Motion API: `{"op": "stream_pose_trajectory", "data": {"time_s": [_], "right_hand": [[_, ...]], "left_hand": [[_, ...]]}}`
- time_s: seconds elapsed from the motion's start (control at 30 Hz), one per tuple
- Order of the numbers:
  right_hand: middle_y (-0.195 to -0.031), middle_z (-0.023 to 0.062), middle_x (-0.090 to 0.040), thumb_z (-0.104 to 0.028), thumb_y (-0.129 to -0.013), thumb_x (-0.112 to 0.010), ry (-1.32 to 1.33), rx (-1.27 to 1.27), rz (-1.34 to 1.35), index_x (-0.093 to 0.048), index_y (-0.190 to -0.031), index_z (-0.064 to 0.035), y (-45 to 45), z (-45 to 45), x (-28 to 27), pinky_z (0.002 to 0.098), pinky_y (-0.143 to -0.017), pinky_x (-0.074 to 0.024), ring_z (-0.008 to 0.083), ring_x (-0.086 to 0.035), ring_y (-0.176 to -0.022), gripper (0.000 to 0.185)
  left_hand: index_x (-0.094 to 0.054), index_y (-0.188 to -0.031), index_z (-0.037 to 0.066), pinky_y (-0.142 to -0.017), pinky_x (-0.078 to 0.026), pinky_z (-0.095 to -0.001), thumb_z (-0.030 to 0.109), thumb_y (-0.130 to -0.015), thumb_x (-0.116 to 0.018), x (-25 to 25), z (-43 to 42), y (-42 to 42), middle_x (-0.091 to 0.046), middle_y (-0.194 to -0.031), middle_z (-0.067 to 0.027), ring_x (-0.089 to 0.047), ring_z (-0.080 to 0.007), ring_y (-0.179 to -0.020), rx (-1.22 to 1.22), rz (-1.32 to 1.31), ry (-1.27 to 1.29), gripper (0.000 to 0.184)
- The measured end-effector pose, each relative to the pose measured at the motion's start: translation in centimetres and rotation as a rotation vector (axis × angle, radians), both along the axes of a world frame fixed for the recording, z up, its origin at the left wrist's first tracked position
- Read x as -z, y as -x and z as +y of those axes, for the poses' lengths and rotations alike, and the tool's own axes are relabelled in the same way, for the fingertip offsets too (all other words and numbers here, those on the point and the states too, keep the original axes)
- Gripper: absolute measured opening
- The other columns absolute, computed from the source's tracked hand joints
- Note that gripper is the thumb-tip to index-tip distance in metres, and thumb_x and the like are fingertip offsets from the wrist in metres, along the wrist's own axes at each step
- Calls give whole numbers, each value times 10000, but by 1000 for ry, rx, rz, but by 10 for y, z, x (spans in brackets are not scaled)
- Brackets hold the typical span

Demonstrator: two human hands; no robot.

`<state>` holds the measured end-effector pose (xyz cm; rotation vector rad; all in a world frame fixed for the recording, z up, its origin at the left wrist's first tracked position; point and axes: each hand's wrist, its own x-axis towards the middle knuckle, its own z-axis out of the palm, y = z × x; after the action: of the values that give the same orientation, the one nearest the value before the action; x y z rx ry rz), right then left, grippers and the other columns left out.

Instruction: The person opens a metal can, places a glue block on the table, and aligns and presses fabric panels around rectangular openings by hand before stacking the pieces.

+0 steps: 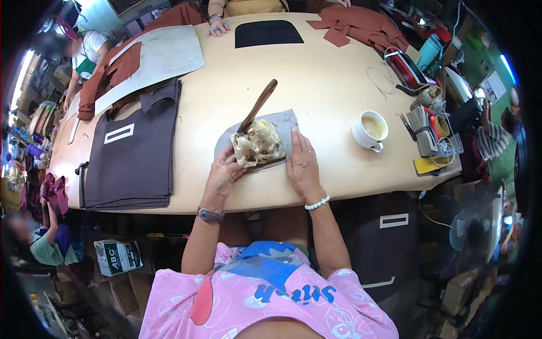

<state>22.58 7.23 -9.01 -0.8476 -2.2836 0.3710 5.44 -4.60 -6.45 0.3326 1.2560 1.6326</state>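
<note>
A lumpy, cream-coloured, crusted container (pixel 258 148), apparently of glue, rests over a grey rounded panel (pixel 226 140) in front of me. Its near-left edge is gripped by my left hand (pixel 222 176), thumb and fingers against it. A wooden handle (pixel 261 103) leans up out of the crusted mass; its lower end is hidden. On the panel's right edge lies my right hand (pixel 302 165), fingers stretched out and holding nothing. Right of that hand stands a white cup (pixel 368 133) with a light brown drink.
Dark cut panels (pixel 132 164) are stacked at left, beside a pale sheet (pixel 172 51). A black panel (pixel 268 33) lies ahead, near another person's hand (pixel 219 27). Rust-coloured fabric (pixel 367 25) is piled far right; a yellow item (pixel 430 165) and tools sit near the right edge.
</note>
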Motion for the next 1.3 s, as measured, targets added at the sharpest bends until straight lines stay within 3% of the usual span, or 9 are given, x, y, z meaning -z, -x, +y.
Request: {"op": "stream_pose_trajectory", "data": {"time_s": [0.23, 0.33, 0.57, 0.73, 0.77, 0.9, 1.27, 1.3], "right_hand": [[-1306, 229, -407, -58, -768, -482, 70, 17, -13, -260, -1369, 35, -2, 1, 4, 445, -1047, -280, 384, -385, -1203, 648], [-1308, 225, -407, -46, -759, -488, 80, 21, -12, -262, -1367, 39, -2, 0, 2, 439, -1044, -285, 388, -389, -1198, 653], [-1264, 218, -452, -60, -757, -531, 42, 12, 14, -291, -1344, 58, -2, 1, 6, 431, -1023, -312, 386, -419, -1163, 645], [-1236, 219, -473, -83, -754, -549, -230, 49, 66, -284, -1347, 65, 2, 7, 31, 438, -1004, -329, 376, -440, -1140, 666], [-1236, 229, -473, -85, -751, -543, -73, 57, 24, -255, -1365, 55, 2, 4, 24, 447, -1005, -326, 383, -439, -1139, 693], [-1230, 242, -477, -113, -780, -502, -34, 13, 30, -193, -1388, 44, -1, 0, 14, 459, -1003, -321, 405, -436, -1136, 700], [-1184, 188, -489, -114, -828, -398, -91, 118, -3, -354, -1313, 55, -3, -7, 3, 411, -1019, -310, 322, -432, -1155, 515], [-1188, 187, -484, -116, -829, -396, -88, 121, 1, -357, -1310, 56, -2, -7, 4, 410, -1018, -309, 323, -428, -1157, 513]], "left_hand": [[-319, -1320, -29, -823, -523, -252, -92, -794, -534, 7, -13, 8, -521, -1224, -132, -585, -176, -1004, 40, -153, -79, 572], [-334, -1308, -7, -768, -549, -223, -96, -795, -534, -4, -17, 1, -502, -1221, -102, -604, -150, -949, 42, -220, -80, 558], [-334, -1328, 18, -807, -544, -261, -99, -789, -528, -9, -4, 8, -500, -1258, -108, -583, -184, -1029, 120, -254, -197, 585], [-340, -1328, 22, -848, -526, -261, -99, -803, -502, -48, 38, 5, -484, -1284, -99, -576, -191, -1050, 167, -208, -190, 563], [-336, -1331, 19, -844, -529, -261, -104, -805, -496, -60, 48, 0, -484, -1277, -113, -576, -199, -1054, 156, -191, -171, 564], [-332, -1331, 8, -869, -520, -261, -97, -822, -487, -78, 101, -5, -486, -1252, -140, -566, -212, -1064, 236, -137, -159, 542], [-421, -1262, 1, -853, -523, -239, -78, -832, -505, -113, 256, -93, -545, -1129, -114, -583, -169, -985, 500, -38, -192, 445], [-353, -1329, 8, -891, -500, -241, -80, -839, -473, -119, 261, -105, -516, -1216, -135, -570, -187, -1050, 494, 20, -125, 512]]}}
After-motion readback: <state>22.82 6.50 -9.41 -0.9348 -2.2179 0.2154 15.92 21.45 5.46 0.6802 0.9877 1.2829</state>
